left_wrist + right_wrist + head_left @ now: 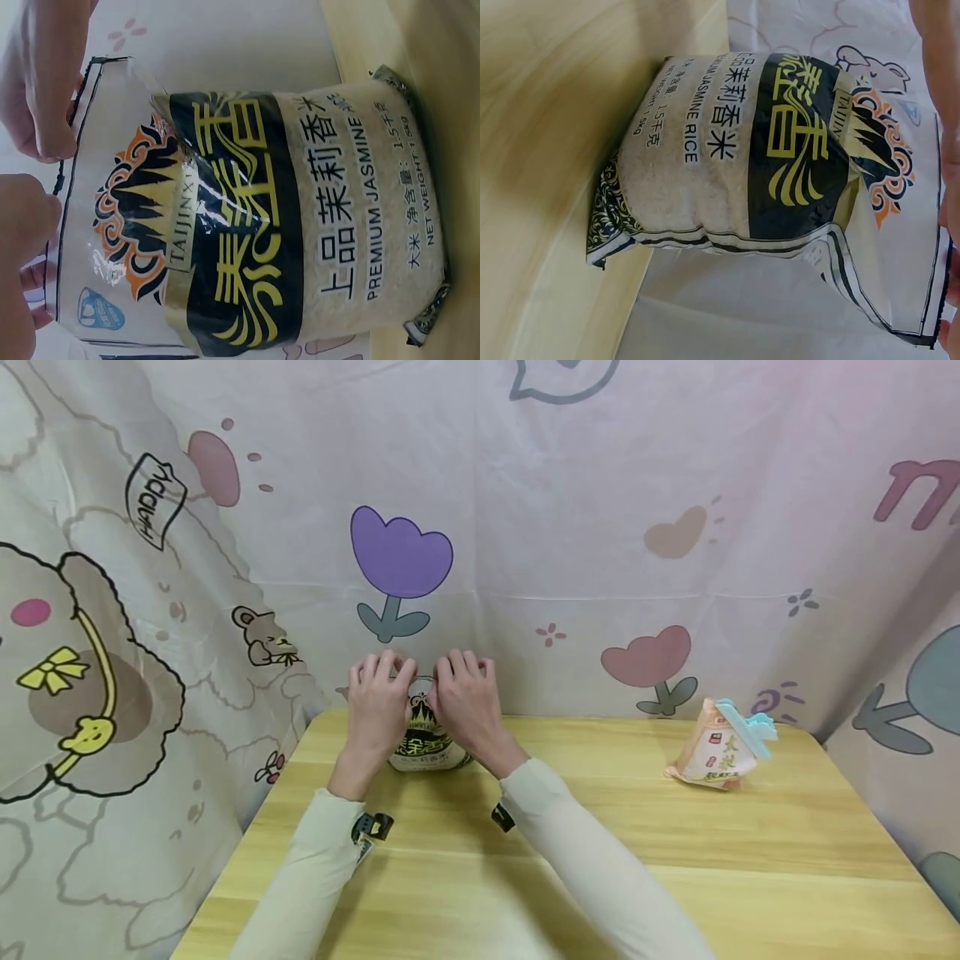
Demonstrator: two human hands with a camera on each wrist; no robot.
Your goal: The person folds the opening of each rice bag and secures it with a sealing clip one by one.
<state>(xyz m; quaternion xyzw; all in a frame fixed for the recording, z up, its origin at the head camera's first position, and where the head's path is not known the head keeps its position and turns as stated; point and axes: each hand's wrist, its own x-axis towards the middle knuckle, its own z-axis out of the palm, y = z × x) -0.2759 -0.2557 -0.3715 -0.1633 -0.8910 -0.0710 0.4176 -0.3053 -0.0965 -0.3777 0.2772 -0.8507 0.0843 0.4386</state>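
Closest are the person's two pale sleeves (300, 877), reaching out over the yellow wooden table (465, 877). A small black thing (382, 825) shows by the left wrist, and another bit of black (503, 817) shows by the right one.

Past the sleeves are the two hands, side by side. The left hand (378, 702) has its fingers bent over the top edge of a rice bag (426, 752) and pinches it tight. The right hand (467, 702) pinches the same edge, just beside it. The bag stands up on the table, near the back and left of the middle. It has a dark band with big yellow writing, and the wrist views show the words "PREMIUM JASMINE RICE".

Well apart from it, over on the right, a small packet (708, 758) leans on the table. A light blue clip (746, 727) sits across its top.

Behind everything hangs a pale cloth (525, 527) with a purple flower (402, 556), hearts and a little bear (264, 635) on it.
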